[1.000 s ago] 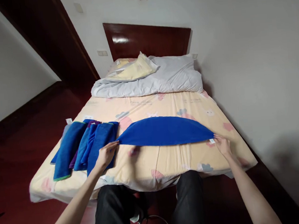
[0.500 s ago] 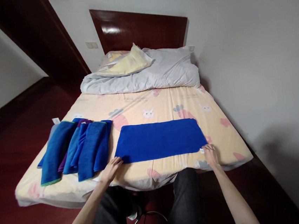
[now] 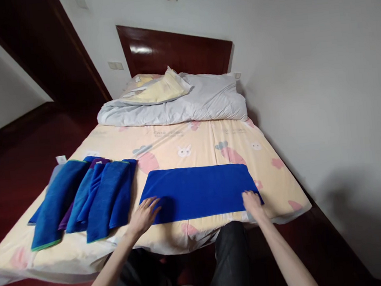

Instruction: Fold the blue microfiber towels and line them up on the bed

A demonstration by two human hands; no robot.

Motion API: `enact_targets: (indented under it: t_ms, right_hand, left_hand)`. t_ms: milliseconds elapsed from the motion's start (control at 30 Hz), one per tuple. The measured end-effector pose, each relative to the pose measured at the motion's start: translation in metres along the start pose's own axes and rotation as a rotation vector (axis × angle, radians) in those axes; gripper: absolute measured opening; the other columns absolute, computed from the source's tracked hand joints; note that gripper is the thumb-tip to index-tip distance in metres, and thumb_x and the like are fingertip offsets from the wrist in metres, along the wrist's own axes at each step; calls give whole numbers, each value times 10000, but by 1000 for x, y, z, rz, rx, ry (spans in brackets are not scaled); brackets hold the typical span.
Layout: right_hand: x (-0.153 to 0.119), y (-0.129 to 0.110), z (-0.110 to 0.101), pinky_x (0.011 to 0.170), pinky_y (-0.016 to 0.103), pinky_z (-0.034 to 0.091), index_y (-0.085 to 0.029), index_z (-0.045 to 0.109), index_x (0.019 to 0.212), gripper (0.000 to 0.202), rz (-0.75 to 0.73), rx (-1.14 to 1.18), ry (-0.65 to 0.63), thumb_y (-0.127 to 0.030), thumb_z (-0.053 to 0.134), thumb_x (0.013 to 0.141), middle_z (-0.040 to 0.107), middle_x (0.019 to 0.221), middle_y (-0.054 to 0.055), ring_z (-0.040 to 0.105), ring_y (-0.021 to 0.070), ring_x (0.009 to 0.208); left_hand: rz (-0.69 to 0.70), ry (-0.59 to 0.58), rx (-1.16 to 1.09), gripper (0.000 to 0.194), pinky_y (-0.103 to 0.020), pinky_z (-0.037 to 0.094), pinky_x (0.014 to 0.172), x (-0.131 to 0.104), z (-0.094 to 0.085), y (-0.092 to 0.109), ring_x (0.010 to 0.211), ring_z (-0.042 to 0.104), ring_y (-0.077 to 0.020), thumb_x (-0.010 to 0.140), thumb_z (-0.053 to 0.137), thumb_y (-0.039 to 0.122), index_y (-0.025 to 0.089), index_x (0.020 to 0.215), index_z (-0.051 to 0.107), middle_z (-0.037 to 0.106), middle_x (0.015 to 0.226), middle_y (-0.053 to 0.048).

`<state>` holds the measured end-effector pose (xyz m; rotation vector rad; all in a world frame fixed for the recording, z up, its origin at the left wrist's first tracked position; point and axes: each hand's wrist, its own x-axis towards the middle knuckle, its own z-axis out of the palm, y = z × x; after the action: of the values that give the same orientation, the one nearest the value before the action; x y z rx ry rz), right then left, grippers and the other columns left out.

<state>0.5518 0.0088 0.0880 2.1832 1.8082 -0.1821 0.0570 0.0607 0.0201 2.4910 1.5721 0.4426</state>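
Note:
A blue towel (image 3: 198,191) lies flat and wide on the bed's patterned sheet (image 3: 190,138), near its front edge. My left hand (image 3: 146,213) is over the towel's near left corner, fingers apart, holding nothing. Over the near right part of the towel is my right hand (image 3: 252,201), its fingers bent down at the cloth; whether they grip it is hard to make out. To the left lie several long folded towels (image 3: 108,200), blue with some purple, overlapping each other.
A rumpled white quilt (image 3: 213,100) and a pale yellow cloth (image 3: 165,89) lie at the far end of the bed, before a dark wooden headboard (image 3: 175,50). My dark-trousered legs are at the front edge. A wall stands at the right.
My left hand has come off the towel's corner and its fingers have spread. My right hand has moved inward from the right corner onto the cloth. The view has tilted up slightly.

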Motion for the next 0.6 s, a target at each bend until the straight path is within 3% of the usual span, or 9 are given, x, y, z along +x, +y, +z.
enact_targets:
  t_ms: [67,133,200,267,333,400,600]
  right_hand:
    - [13,-65,-12,1102,443,408,-120,624,1337,442,-168,130,257,-78,407,954,521,1486,199,446,305,1418]
    - [22,-137,-8,1182,483,325,-118,502,1465,486,-324,291,411,-149,389,993,407,1581,162,323,293,1494]
    - [26,-200,11,1229,491,256,-139,440,1512,506,-454,439,450,-192,383,1011,364,1611,118,255,259,1526]
    - [26,-243,38,1249,464,232,-148,404,1532,518,-500,553,422,-206,378,1018,381,1604,95,266,215,1523]
    - [24,-262,61,1268,445,190,-167,387,1542,518,-476,635,398,-234,373,1029,379,1607,70,267,189,1522]
    - [24,-265,73,1281,434,148,-184,390,1542,513,-457,681,385,-252,367,1035,375,1611,49,258,174,1524]
    - [30,-246,68,1276,456,180,-199,329,1571,541,-526,706,321,-252,369,1034,357,1618,38,242,180,1530]
  left_hand:
    - [4,149,1,484,-483,392,1161,32,10,30,1412,453,-293,1006,382,391,182,1413,540,512,1506,-140]
    - [4,197,6,527,-499,332,1201,54,33,56,1493,334,-292,1012,348,346,142,1487,453,397,1591,-148]
    - [25,168,8,558,-505,309,1210,61,63,75,1513,290,-293,993,350,301,109,1512,415,358,1609,-161]
    - [58,117,17,591,-518,284,1218,56,91,84,1518,276,-296,960,375,271,98,1524,400,351,1609,-168]
    - [83,78,26,626,-528,237,1234,46,108,85,1529,245,-295,934,395,253,97,1540,376,335,1615,-166]
    - [74,63,16,644,-529,197,1246,40,112,84,1540,209,-287,931,397,250,95,1554,348,305,1626,-161]
    - [7,49,-97,606,-549,206,1239,44,101,86,1536,229,-281,974,357,265,158,1570,332,290,1635,-122]
